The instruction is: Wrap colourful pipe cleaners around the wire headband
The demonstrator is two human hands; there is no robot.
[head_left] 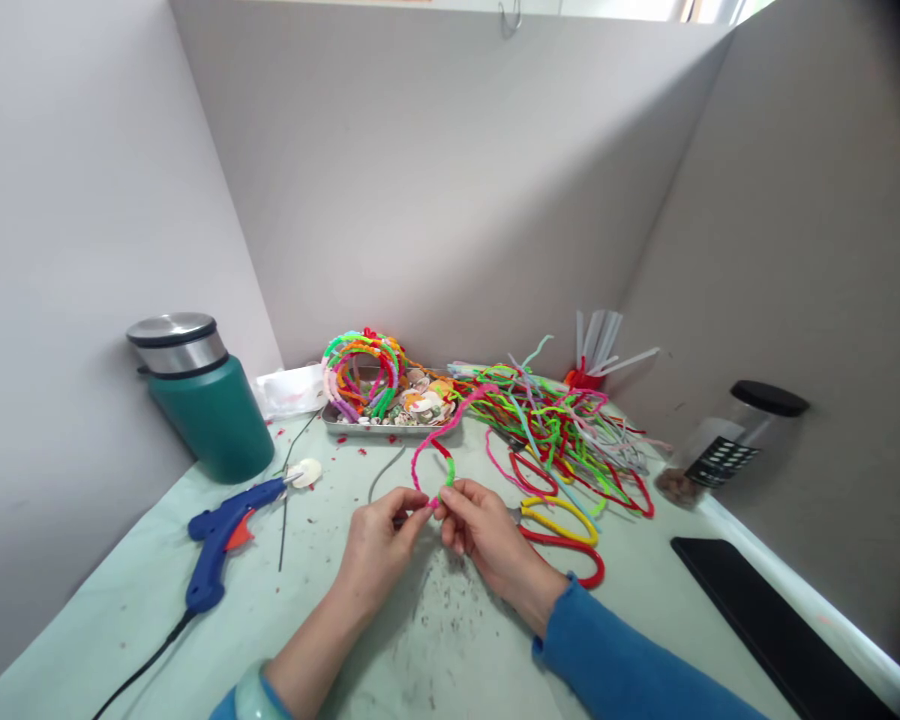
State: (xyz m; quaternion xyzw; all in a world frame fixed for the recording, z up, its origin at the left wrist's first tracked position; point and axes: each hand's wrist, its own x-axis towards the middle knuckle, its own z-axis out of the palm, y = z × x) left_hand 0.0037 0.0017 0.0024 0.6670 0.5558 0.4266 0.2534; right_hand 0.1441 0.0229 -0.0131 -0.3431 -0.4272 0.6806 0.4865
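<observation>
Both hands meet low over the middle of the table, their fingertips almost touching. Between thumb and fingers my left hand (388, 545) pinches a pink pipe cleaner (415, 465), which curves up and away toward the back. My right hand (487, 530) pinches the same strand where a green length (451, 468) joins it; a red stretch (442, 449) sits just above, so the piece forms a small loop. Beside my right hand lie scissors with yellow and red handles (562, 520), and a second red-handled pair (531, 472) rests behind them.
A tangled heap of pipe cleaners (562, 425) spreads at the back right. Coloured rings (364, 375) stand in a metal tray (390, 428). On the left are a blue glue gun (229, 530) and a green flask (214, 420). A jar (720, 450) and black slab (765, 610) lie right.
</observation>
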